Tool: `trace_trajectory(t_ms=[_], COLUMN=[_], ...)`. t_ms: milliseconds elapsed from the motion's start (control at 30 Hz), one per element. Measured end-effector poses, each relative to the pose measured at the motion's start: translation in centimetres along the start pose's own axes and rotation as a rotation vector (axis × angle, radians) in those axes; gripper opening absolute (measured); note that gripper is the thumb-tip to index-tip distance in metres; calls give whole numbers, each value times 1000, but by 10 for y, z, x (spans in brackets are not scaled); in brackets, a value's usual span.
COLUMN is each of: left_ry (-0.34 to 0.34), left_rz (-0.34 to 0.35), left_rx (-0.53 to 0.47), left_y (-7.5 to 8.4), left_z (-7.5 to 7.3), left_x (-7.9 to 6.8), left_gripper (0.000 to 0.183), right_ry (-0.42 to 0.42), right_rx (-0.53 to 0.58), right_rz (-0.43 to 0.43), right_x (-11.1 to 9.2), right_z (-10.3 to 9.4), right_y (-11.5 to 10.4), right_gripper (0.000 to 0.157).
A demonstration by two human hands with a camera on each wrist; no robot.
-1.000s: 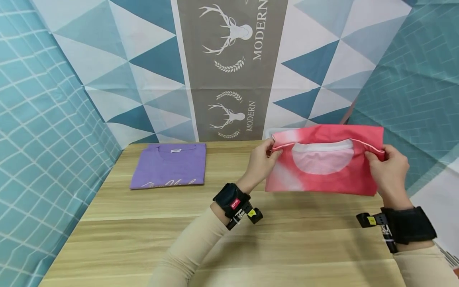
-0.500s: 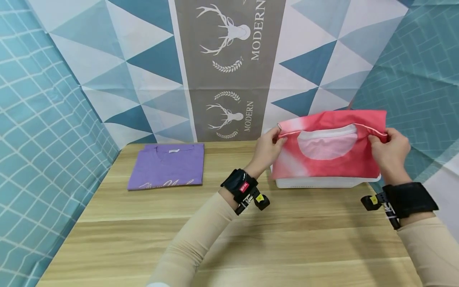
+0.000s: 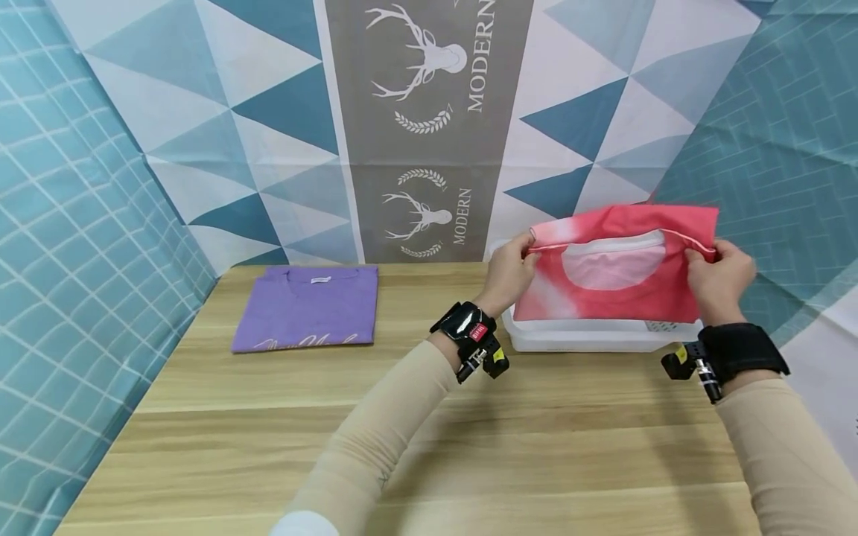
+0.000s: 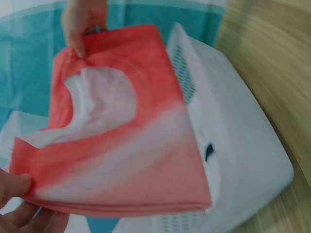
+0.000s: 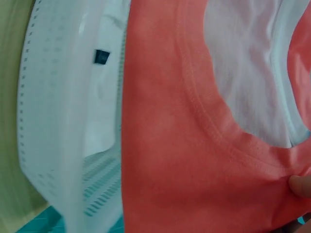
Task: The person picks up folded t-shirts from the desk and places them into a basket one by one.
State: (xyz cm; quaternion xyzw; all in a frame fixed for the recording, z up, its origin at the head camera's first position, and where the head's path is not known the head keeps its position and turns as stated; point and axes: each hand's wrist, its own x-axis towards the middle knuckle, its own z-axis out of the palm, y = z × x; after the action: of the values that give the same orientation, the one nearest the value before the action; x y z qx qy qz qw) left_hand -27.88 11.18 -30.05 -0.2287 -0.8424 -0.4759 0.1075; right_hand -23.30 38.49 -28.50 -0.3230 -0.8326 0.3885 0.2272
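A folded red T-shirt (image 3: 617,301) with a pale pink fade and a white-trimmed neckline hangs between both hands, over a white plastic basket (image 3: 590,339). My left hand (image 3: 512,272) pinches its left shoulder edge, and my right hand (image 3: 722,277) grips the right shoulder edge. In the left wrist view the shirt (image 4: 146,160) tilts beside the basket wall (image 4: 243,131). White fabric with a small dark tag (image 5: 102,57) shows inside the basket in the right wrist view. Much of the basket is hidden behind the shirt.
A folded purple T-shirt (image 3: 311,309) with pale lettering lies on the wooden table (image 3: 429,447) at the left back. Patterned cloth (image 3: 429,134) hangs behind the table, and blue tiled cloth (image 3: 60,260) lines the left side.
Both hands have carried the red T-shirt away from me and up, over the basket, whose front wall has come into view below it. The purple T-shirt stays put.
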Motion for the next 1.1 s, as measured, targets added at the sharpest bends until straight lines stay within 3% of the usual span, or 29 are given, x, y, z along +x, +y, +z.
trace_trajectory(t_ms=[100,367,633,867,1100], left_ry=[23,45,10,-25,-28], left_rz=[21,23,-4,-45,-25], left_rx=[33,17,-15,1,25], left_y=[-7,-24,-39,-44,-50], left_z=[8,30,45,50,54], left_x=[1,-3,-13,-18,-19], left_gripper=[9,9,7,7,6], right_ry=[16,8,-32,-76,-91], right_rx=[-19,-59,-56,-76,-91], right_rz=[1,-98,-62,-30,-35], right_x=[4,8,10,9,8], right_z=[9,28,37,41,46], right_y=[8,37,64,68,74], right_gripper=[46,41,42,44,43])
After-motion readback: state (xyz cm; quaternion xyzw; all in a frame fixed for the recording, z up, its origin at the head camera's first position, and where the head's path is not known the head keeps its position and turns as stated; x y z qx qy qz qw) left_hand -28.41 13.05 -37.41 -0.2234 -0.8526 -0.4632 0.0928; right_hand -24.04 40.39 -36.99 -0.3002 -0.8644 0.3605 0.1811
